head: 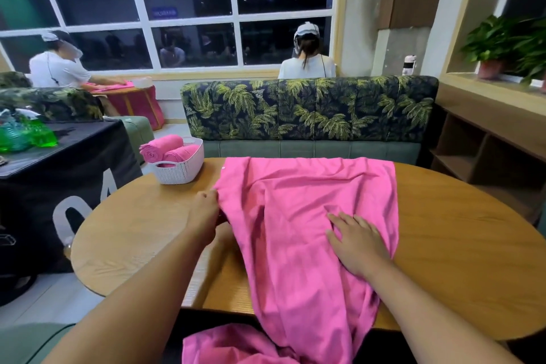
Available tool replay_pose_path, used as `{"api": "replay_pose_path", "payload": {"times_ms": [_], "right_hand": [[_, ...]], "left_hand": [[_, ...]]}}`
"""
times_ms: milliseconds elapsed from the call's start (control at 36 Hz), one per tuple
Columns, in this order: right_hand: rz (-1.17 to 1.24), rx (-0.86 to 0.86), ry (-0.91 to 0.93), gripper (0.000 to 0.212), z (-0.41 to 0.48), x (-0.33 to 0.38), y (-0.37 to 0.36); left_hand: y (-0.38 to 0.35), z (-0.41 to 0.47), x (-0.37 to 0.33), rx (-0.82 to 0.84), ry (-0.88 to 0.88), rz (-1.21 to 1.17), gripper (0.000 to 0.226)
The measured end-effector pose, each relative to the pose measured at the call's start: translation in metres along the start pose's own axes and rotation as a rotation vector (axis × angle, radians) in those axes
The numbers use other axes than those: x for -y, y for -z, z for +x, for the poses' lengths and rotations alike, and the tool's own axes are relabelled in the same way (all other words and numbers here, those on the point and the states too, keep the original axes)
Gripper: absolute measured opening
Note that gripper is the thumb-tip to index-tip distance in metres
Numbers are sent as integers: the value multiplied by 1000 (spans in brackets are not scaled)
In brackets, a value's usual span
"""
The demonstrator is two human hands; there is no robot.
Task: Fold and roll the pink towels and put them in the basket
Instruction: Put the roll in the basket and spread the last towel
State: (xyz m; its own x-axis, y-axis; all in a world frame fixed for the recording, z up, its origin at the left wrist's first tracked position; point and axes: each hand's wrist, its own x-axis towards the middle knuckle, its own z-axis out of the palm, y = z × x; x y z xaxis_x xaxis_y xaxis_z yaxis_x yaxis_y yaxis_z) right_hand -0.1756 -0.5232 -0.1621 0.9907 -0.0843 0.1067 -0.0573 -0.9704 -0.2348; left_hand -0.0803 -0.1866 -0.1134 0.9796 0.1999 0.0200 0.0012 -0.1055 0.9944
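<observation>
Your pink towel [310, 216] lies spread across the middle of the table [458, 230]. It is loosely wrinkled. Its far edge reaches the table's far rim and its near end hangs over the table's near rim toward you.

Your left hand [205, 216] is at the towel's left edge, over the table's left half. Its fingers are bent together at the hem and seem to pinch the cloth. The thumb is hidden, so you cannot be sure how firm the hold is.

Your right hand [354, 242] lies flat on the towel, toward the table's near right side. Its fingers are straight and slightly spread, pressing the cloth down onto the wood.

The basket [177, 173], white and woven-looking, stands on the table's far left corner, apart from the spread towel. It already holds rolled towels [165, 148], pink, lying side by side with their spiral ends facing left.

A second pink towel [230, 346] lies bunched below the table's near rim, in your lap. It touches the hanging end of the first.

Past the table's far rim runs a sofa [310, 109] with a leaf-print back. Two people sit beyond it, by a dark window. A potted plant [496, 44] stands on a ledge off the table's far right.
</observation>
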Motion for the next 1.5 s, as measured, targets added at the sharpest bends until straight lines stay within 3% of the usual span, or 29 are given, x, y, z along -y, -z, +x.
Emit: {"api": "replay_pose_path", "payload": {"times_ms": [56, 278, 361, 444, 556, 667, 778, 833, 944, 1306, 1500], "right_hand": [[8, -2, 2, 58, 0, -1, -1], [27, 30, 3, 58, 5, -7, 4], [47, 43, -8, 58, 9, -16, 10], [39, 35, -25, 65, 16, -32, 17], [-57, 17, -34, 74, 21, -51, 27], [-134, -4, -108, 55, 15, -37, 34], [42, 40, -187, 74, 1, -14, 18], [83, 64, -240, 70, -12, -2, 12], [24, 31, -236, 71, -24, -3, 7], [-38, 95, -139, 76, 64, -90, 13], [-47, 126, -94, 104, 119, -122, 15]], "left_hand": [[13, -1, -11, -60, -51, 139, 22], [77, -6, -44, -170, -314, 1173, 16], [108, -1, -32, -195, -376, 1329, 13], [115, 8, -3, -218, -333, 1326, 12], [92, 15, 21, -126, -320, 1287, 20], [56, 8, 23, 89, -418, 1187, 47], [28, 5, 37, 320, -227, 1107, 87], [16, -1, 41, 397, -178, 1181, 98], [1, -5, 42, 398, -176, 1262, 78], [-37, 84, 57, 405, -263, 1297, 75], [-51, 140, 55, 443, -306, 1348, 81]]}}
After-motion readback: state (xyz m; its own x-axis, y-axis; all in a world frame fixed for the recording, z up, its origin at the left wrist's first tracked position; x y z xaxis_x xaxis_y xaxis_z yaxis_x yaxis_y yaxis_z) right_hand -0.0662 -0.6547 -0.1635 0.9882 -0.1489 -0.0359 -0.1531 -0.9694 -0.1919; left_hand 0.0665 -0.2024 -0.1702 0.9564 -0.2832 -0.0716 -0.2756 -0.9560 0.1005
